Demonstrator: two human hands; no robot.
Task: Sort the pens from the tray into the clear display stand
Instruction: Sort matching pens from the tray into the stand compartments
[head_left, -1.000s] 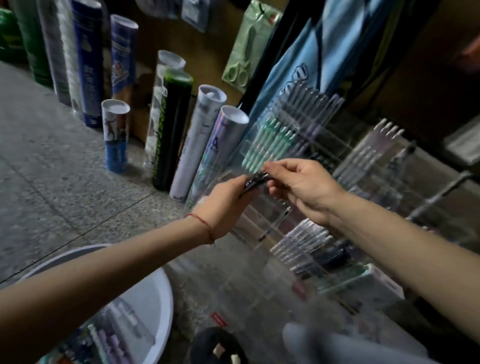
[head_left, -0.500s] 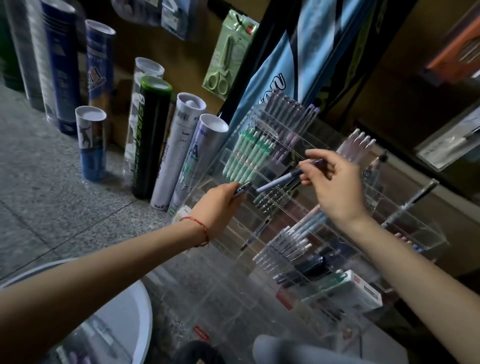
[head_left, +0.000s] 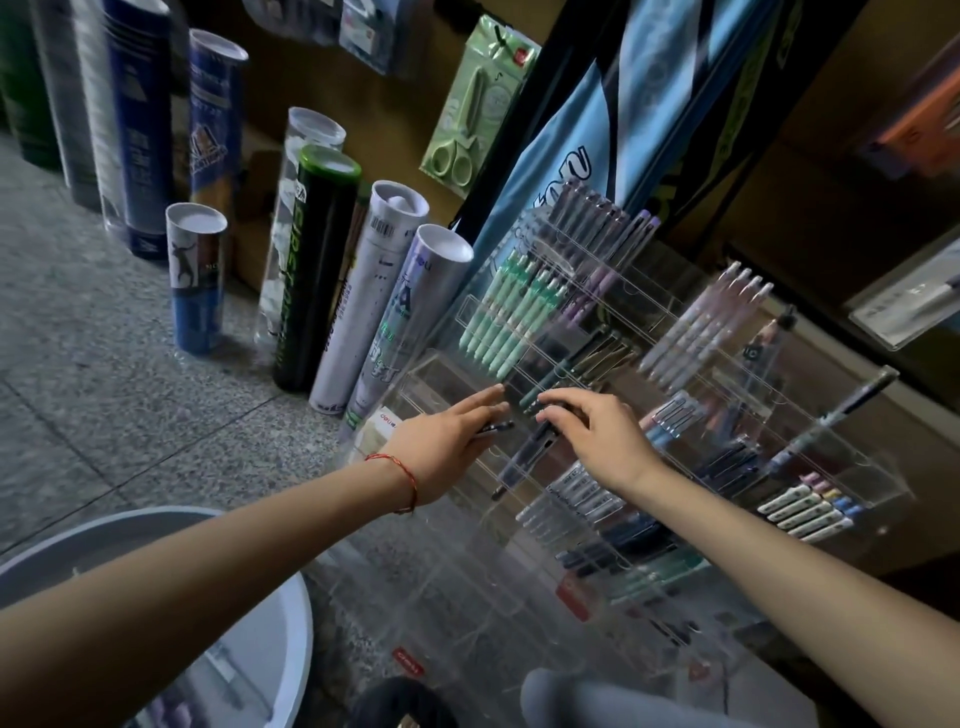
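The clear acrylic tiered display stand fills the centre and right of the frame. The left hand, at the centre, reaches to it with the index finger stretched out while the lower fingers hold a slim black pen under the palm. Just right of it, the right hand has its fingers curled down, pinching the top of a dark navy pen that stands slanted in a middle slot. Mint green pens sit in a slot above. The round white tray lies at lower left; its contents are blurred.
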